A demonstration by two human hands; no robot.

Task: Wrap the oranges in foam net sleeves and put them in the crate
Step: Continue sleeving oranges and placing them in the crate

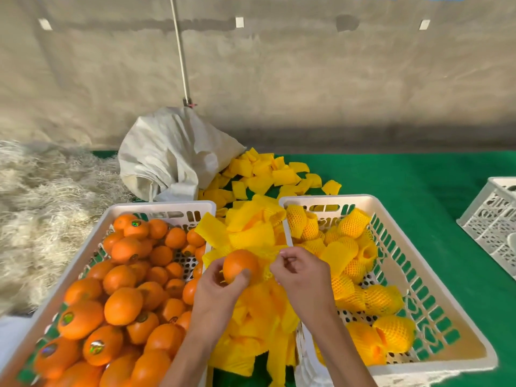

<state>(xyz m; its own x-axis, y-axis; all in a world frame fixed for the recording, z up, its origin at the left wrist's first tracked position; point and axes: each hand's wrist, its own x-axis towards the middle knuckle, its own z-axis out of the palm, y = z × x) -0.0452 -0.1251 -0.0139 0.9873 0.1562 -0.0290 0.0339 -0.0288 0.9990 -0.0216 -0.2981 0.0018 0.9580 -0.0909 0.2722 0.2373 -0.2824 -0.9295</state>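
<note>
The left hand [220,286] grips a bare orange [240,266] with curled fingers, above the loose sleeves [251,236] heaped between two crates. The right hand [300,277] pinches the edge of a yellow sleeve [266,270] touching the orange. The left crate [164,209] holds bare oranges; the right crate [391,227] holds wrapped ones.

Two bare forearms, no sleeves, left grip [220,283], right grip [300,276]
</note>
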